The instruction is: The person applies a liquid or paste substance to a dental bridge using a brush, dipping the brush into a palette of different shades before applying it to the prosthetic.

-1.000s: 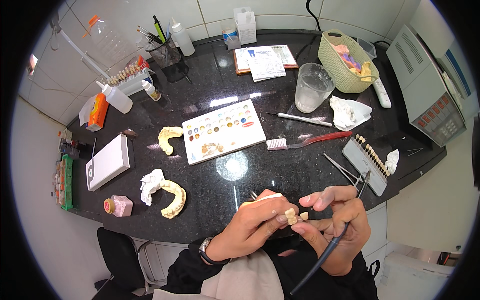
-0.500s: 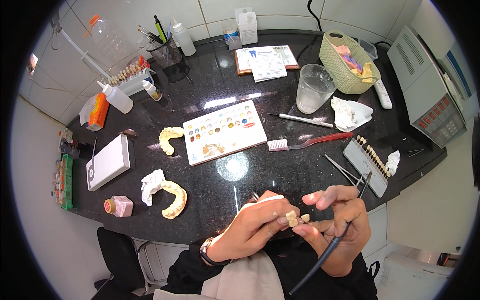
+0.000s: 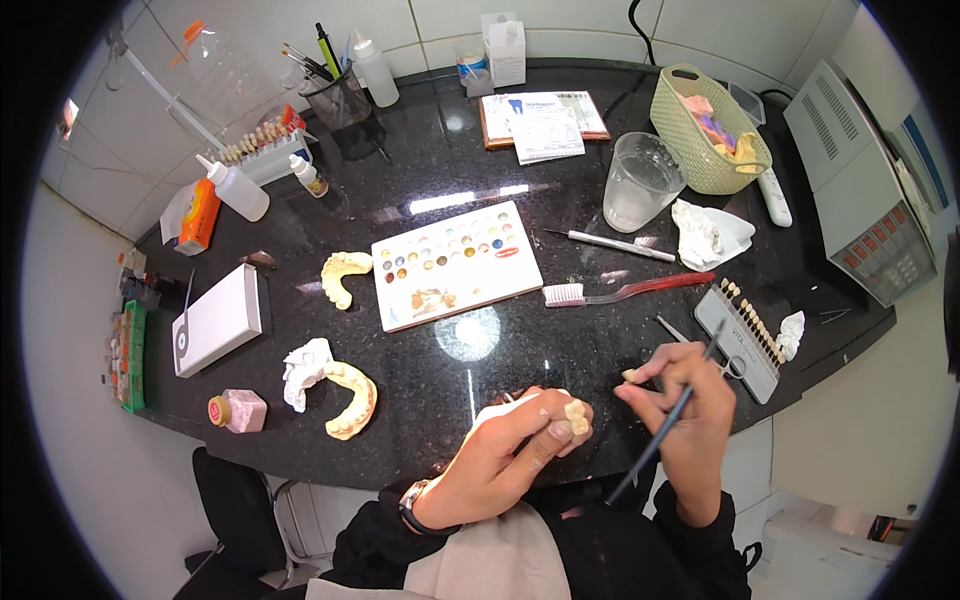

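The left hand grasps a cream tooth piece at its 2 o'clock; the right hand pinches 1 small crown at its 10 o'clock, plus a dark tool. From the left hand, the black counter bears a palette at 11 o'clock; a chair stands between 8 and 9.

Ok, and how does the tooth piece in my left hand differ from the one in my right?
The left tooth piece shows several joined bumps; the right tooth piece shows as one small nub. The left tooth piece looks larger than the right tooth piece. Both are cream-coloured and pinched, one in your left hand, the other in your right hand.
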`<state>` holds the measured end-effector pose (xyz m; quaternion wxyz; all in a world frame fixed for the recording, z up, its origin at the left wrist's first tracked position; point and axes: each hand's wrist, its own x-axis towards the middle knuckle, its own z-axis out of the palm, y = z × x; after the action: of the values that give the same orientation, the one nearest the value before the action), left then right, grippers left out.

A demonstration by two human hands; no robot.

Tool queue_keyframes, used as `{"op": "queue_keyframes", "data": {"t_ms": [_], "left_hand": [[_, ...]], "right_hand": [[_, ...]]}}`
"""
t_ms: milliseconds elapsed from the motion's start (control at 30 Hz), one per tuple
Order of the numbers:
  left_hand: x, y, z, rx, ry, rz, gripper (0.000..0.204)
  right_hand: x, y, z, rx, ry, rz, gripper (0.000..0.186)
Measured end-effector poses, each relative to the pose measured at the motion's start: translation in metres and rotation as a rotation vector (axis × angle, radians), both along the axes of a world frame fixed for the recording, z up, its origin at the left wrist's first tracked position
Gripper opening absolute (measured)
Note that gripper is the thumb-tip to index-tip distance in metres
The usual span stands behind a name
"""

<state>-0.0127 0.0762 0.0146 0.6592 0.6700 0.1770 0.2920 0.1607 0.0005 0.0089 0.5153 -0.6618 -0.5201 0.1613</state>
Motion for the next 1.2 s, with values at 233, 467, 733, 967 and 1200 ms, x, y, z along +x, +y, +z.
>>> {"op": "queue_keyframes", "data": {"t_ms": [233, 467, 733, 967, 1200], "left_hand": [[-0.006, 0.0, 0.01, -0.258, 0.02, 0.047, 0.02], [-0.013, 0.009, 0.009, -0.992, -0.299, -0.24, 0.022], [-0.021, 0.013, -0.002, -1.363, -0.6, -0.513, 0.02], [-0.017, 0.008, -0.004, -1.402, -0.685, -0.53, 0.018], [-0.015, 0.002, -0.003, -1.356, -0.651, -0.417, 0.017]], "right_hand": [[-0.002, 0.011, -0.001, -0.175, -0.162, -0.01, 0.027], [0.004, 0.019, -0.004, -0.161, -0.163, -0.023, 0.028], [0.002, 0.015, -0.003, -0.063, -0.08, -0.168, 0.029], [-0.006, 0.0, 0.006, 0.32, 0.422, -0.196, 0.07], [-0.015, -0.003, 0.019, 0.307, 0.504, -0.137, 0.044]]}}
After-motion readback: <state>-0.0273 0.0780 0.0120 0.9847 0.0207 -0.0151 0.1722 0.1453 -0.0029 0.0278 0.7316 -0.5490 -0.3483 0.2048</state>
